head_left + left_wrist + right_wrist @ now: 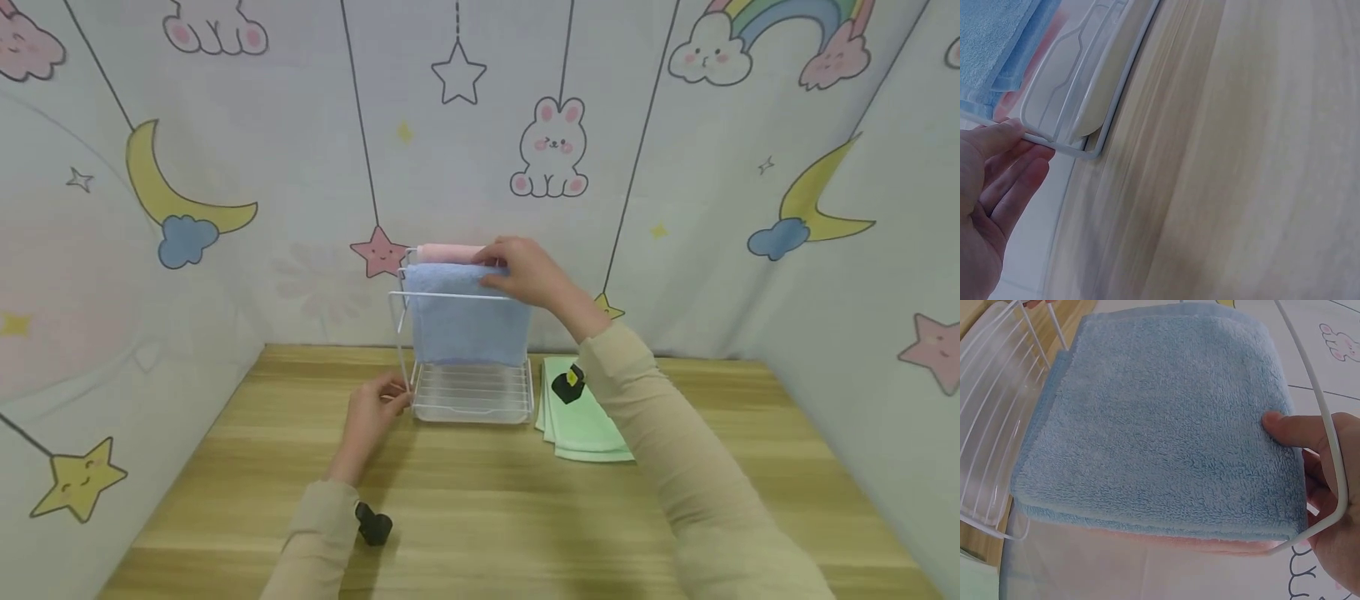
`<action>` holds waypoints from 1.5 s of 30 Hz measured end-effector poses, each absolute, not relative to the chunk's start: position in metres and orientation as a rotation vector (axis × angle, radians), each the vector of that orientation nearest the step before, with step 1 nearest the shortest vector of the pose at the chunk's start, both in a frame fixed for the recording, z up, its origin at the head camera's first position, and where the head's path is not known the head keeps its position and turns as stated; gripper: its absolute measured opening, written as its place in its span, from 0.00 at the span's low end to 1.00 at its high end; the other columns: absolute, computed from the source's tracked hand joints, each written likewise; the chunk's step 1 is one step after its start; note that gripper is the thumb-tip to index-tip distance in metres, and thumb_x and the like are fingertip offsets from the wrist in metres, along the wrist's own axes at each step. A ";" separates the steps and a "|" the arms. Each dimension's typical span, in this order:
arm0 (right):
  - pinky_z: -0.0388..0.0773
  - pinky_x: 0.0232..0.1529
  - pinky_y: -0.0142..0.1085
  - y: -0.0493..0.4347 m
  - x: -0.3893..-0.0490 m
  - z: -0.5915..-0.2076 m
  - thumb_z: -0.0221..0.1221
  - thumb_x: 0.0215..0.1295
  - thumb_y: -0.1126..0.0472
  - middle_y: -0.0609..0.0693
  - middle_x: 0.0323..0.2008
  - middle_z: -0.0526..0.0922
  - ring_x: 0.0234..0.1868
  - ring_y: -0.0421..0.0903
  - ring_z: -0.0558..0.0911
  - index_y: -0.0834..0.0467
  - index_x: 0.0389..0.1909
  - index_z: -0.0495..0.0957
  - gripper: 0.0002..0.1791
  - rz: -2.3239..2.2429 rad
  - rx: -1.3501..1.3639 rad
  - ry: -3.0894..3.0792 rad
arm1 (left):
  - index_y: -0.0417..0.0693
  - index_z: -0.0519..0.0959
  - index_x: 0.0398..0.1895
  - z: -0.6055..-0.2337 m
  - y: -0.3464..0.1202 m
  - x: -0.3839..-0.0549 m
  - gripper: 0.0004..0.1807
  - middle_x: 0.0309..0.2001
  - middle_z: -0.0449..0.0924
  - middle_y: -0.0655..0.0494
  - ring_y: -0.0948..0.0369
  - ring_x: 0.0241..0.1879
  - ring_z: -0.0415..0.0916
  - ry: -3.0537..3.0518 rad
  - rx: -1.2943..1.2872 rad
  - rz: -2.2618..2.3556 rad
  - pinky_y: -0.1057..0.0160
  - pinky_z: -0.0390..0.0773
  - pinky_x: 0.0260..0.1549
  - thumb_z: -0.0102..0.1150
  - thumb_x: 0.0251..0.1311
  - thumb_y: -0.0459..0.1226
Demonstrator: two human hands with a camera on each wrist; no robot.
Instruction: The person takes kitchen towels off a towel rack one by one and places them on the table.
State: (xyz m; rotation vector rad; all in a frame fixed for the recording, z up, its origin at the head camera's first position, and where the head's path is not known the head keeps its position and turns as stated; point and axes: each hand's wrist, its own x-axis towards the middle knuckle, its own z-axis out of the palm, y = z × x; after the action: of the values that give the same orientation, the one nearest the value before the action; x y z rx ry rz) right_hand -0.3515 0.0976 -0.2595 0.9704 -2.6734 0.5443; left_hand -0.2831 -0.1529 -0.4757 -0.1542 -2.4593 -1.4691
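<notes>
A white wire rack (392,312) with a clear tray (472,410) at its base stands on the table near the back wall. A folded blue towel (468,325) hangs over one of its upper bars, with a pink towel (448,253) draped behind it. My left hand (371,418) pinches the rack's lower left wire between thumb and fingers, as the left wrist view shows. Up at the top right edge of the blue towel, my right hand (528,271) pinches the cloth, thumb (1291,430) in front and the other fingers behind it.
Green towels (588,429) lie stacked on the wooden table (465,508), just right of the rack. Printed cloth walls (307,167) close in the back and both sides. The rack's front top bar passes before the blue towel.
</notes>
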 end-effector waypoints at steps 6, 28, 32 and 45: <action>0.78 0.49 0.37 0.098 -0.350 -0.259 0.62 0.59 0.60 0.50 0.41 0.83 0.43 0.44 0.79 0.57 0.47 0.81 0.15 0.549 0.973 -2.644 | 0.40 0.80 0.31 -0.476 -0.153 -0.285 0.05 0.31 0.85 0.42 0.56 0.29 0.83 -2.466 -0.151 -1.454 0.72 0.82 0.25 0.64 0.51 0.29; 0.78 0.50 0.37 0.097 -0.342 -0.259 0.61 0.60 0.62 0.50 0.40 0.84 0.44 0.46 0.80 0.57 0.42 0.83 0.10 0.448 0.992 -2.519 | 0.38 0.79 0.34 -0.474 -0.154 -0.283 0.07 0.33 0.85 0.42 0.56 0.30 0.83 -2.485 -0.153 -1.471 0.71 0.83 0.26 0.65 0.51 0.30; 0.78 0.50 0.37 0.097 -0.342 -0.257 0.60 0.60 0.63 0.51 0.41 0.84 0.45 0.47 0.80 0.58 0.43 0.82 0.10 0.459 1.012 -2.520 | 0.37 0.79 0.34 -0.474 -0.154 -0.284 0.07 0.32 0.85 0.42 0.57 0.30 0.83 -2.475 -0.144 -1.491 0.72 0.82 0.26 0.65 0.51 0.30; 0.77 0.54 0.39 0.098 -0.343 -0.254 0.57 0.63 0.66 0.53 0.43 0.84 0.48 0.48 0.79 0.60 0.45 0.81 0.11 0.489 1.065 -2.502 | 0.36 0.79 0.31 -0.475 -0.155 -0.283 0.06 0.29 0.84 0.42 0.60 0.26 0.83 -2.407 -0.202 -1.491 0.70 0.82 0.23 0.65 0.50 0.28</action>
State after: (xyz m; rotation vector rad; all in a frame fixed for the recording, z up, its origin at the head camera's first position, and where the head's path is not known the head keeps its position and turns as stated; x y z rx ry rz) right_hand -0.3434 0.0976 -0.2543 1.0655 -2.5019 0.4890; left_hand -0.2834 -0.1549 -0.4750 -0.2021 -2.4073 -1.4915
